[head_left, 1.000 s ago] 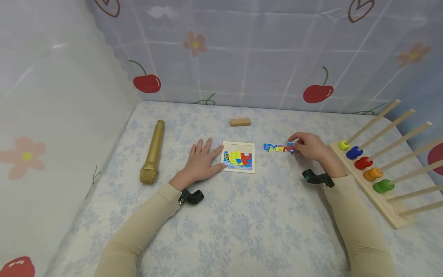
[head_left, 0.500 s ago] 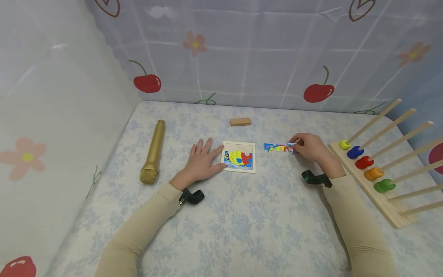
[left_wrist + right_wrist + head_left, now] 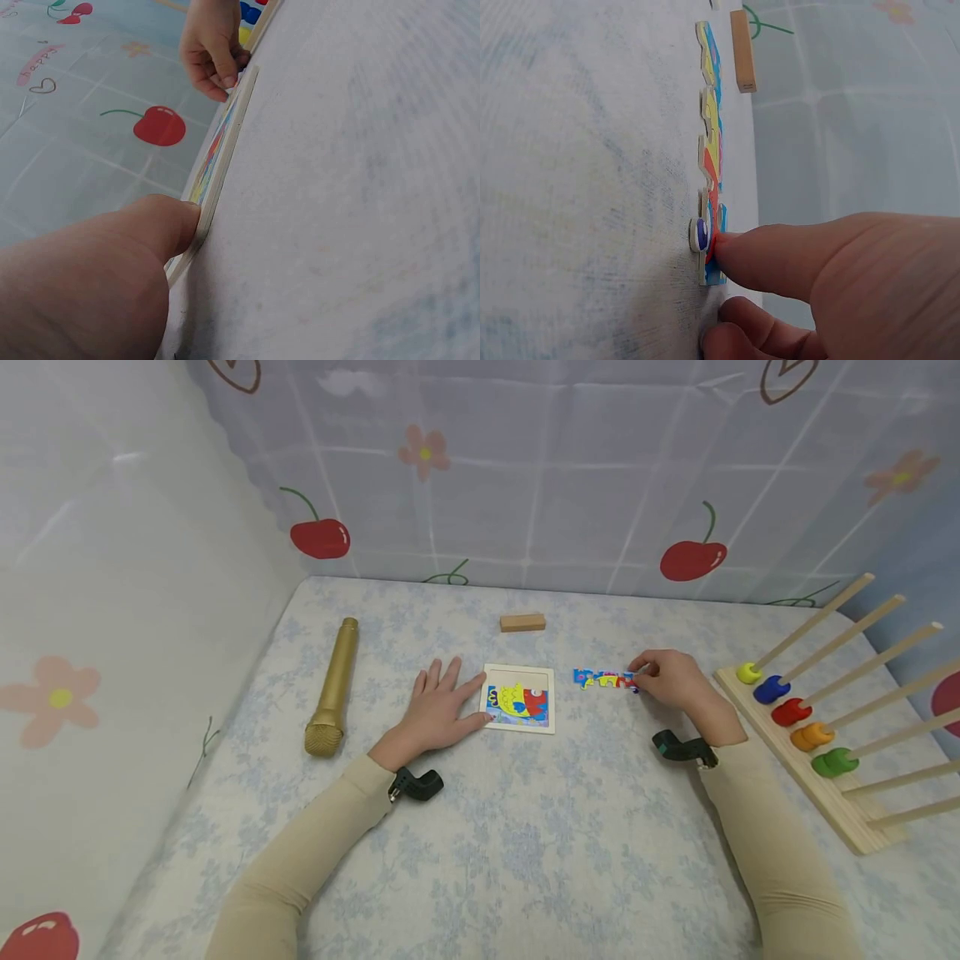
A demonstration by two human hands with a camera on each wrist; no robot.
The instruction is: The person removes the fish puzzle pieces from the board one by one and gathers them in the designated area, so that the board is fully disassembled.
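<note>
A wooden-framed jigsaw board (image 3: 553,703) lies mid-table, its lower part filled with a yellow and red fish picture and a bare strip along the top. My left hand (image 3: 438,712) lies flat with fingers spread, thumb and index fingertip on the board's left edge; the left wrist view shows the thumb (image 3: 169,217) pressing the rim. To the right lies a row of colourful jigsaw pieces (image 3: 597,678). At its right end my right hand (image 3: 675,681) pinches a red and blue jigsaw piece (image 3: 714,274), the thumb covering part of it. Its other fingers are curled.
A gold microphone (image 3: 334,689) lies at the left. Behind the board is a small wooden block (image 3: 522,623). A wooden peg rack (image 3: 806,760) with coloured rings stands to the right of my right forearm. A patterned curtain (image 3: 525,485) hangs behind the table.
The right-end jigsaw piece has turned slightly and come into line with the row under my right hand's fingers. My left hand has stayed on the board.
</note>
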